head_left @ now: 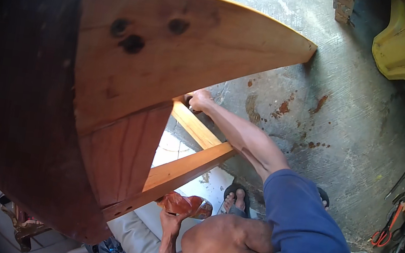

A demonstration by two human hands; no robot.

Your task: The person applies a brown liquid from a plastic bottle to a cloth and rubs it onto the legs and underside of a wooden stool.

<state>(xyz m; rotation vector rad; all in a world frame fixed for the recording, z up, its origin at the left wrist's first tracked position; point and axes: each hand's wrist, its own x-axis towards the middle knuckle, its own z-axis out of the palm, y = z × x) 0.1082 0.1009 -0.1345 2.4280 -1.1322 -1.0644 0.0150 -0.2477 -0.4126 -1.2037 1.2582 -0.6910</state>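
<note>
Reaching behind the wooden piece, container in hand

Wooden piece (pixel 160 75) fills the left and upper centre. Judging from my end, good work here means slow right-hand moves, since wood hides the contact, and the container kept steady against spills. Looks: dark brown curved slab (pixel 26 79) far left; broad honey-toned panel (pixel 227 33), upper centre, three dark round marks; redder panel (pixel 123 151) below; orange-brown rail (pixel 191 167) at centre. Clear container (pixel 184 205), lower centre, reddish-brown inside, seemingly tilted. Left hand (pixel 170 220) beneath it, fingers bent around its underside. Right hand (pixel 200 100), centre: fingers curled, tips hidden; I can't tell what they pinch.
</note>
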